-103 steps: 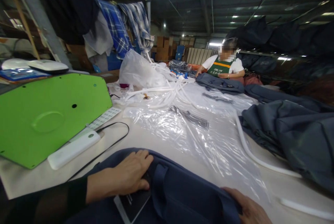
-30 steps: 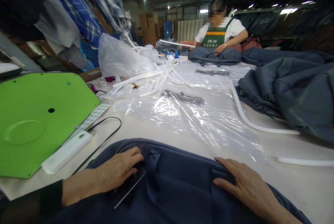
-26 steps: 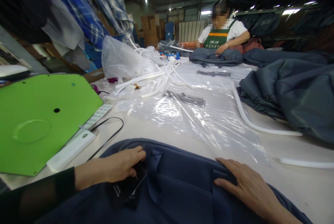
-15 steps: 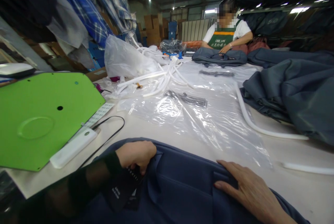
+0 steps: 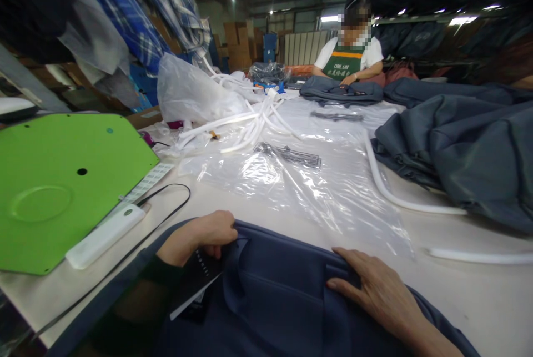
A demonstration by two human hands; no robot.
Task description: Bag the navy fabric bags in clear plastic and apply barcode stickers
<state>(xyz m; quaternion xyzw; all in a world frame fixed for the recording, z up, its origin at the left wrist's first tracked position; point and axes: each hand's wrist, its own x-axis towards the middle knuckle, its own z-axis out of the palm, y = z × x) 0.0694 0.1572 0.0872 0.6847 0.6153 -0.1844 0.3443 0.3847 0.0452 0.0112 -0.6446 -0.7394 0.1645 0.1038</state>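
A dark blue fabric bag (image 5: 287,273) lies at the front edge of the view, with a strap loop near its top. My left hand (image 5: 214,232) is closed at the bag's upper edge; its fingertips are partly hidden. Black paper tags (image 5: 200,290) with white lettering hang just below that hand, one turned edge-on with a pale side showing. My right hand (image 5: 370,287) rests on the bag's upper right, its fingers stretched along the edge and the thumb apart on the fabric.
A clear plastic sheet (image 5: 300,190) covers the table's middle, with white tubing (image 5: 262,118) behind it. On the left are a green panel (image 5: 120,162) and a white device (image 5: 106,235). Dark fabric (image 5: 458,146) is piled right. A co-worker (image 5: 347,60) handles another bag.
The view has shifted slightly, so background items sit further left. A tag under my left hand has turned and shows its pale side. Both hands stay on the bag.
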